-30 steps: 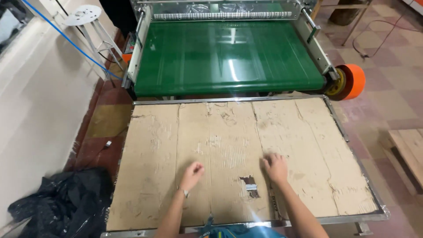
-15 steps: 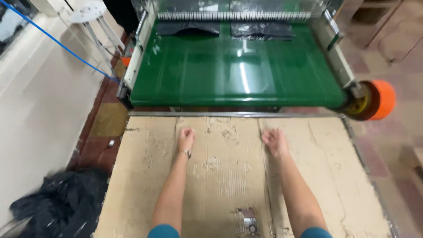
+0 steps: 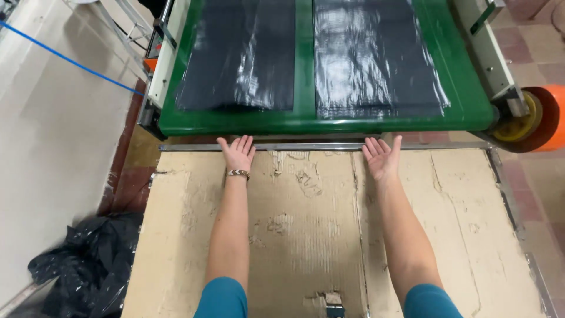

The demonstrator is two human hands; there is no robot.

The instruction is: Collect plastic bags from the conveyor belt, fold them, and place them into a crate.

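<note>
Two black plastic sheets [image 3: 238, 56] lie just beyond my hands on the green belt [image 3: 303, 121]. Left hand [image 3: 237, 154] and right hand [image 3: 381, 158] rest spread, palms up, on the cardboard surface [image 3: 294, 235] (holding nothing). Sheets look thin, slippery, floppy; I'd take the near edges.

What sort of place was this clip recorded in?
Likely a small plastic-bag workshop: a green conveyor belt carries two flat black plastic sheets, a worn cardboard-covered table sits below it, and both hands rest palms up at its edge.
</note>
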